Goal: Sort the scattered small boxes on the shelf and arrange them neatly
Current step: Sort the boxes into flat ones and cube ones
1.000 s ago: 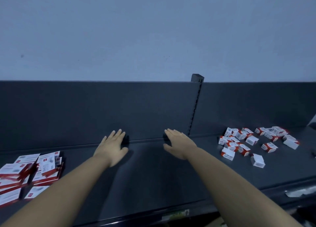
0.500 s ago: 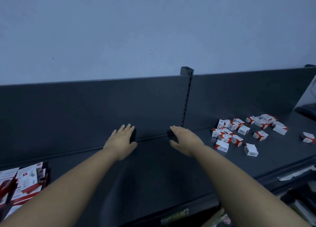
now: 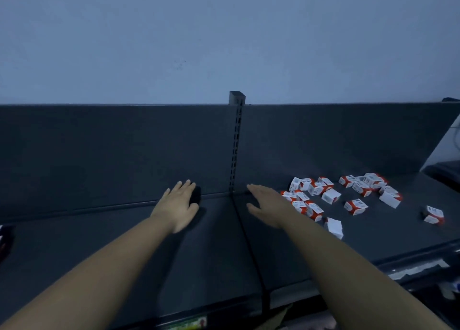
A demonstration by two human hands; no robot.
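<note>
Far left edge: sliver of a dark item with a touch of red (image 3: 5, 240), cut off by the frame, too little showing to identify.
Left hand (image 3: 177, 206): flat and palm-down over the dark shelf (image 3: 99, 250), fingers extended and close together, holding nothing; contact with the surface cannot be told.
Upright post (image 3: 236, 145): slotted, standing between the two back panels, with the seam between shelf sections running forward from its foot, between the two forearms.
Right hand (image 3: 270, 206): likewise stretched out palm-down, fingers straight, thumb apart, empty; just left of the nearest boxes.
Small boxes (image 3: 331, 195): white and red, scattered loosely on the right shelf section, tilted at odd angles, some touching, some on their sides.
Nearest box (image 3: 334, 227): plain white face showing, just beside the right forearm.
Stray box (image 3: 434, 214): alone, well apart to the right of the cluster.
Wall (image 3: 224, 38): pale, plain, above the back panels.
</note>
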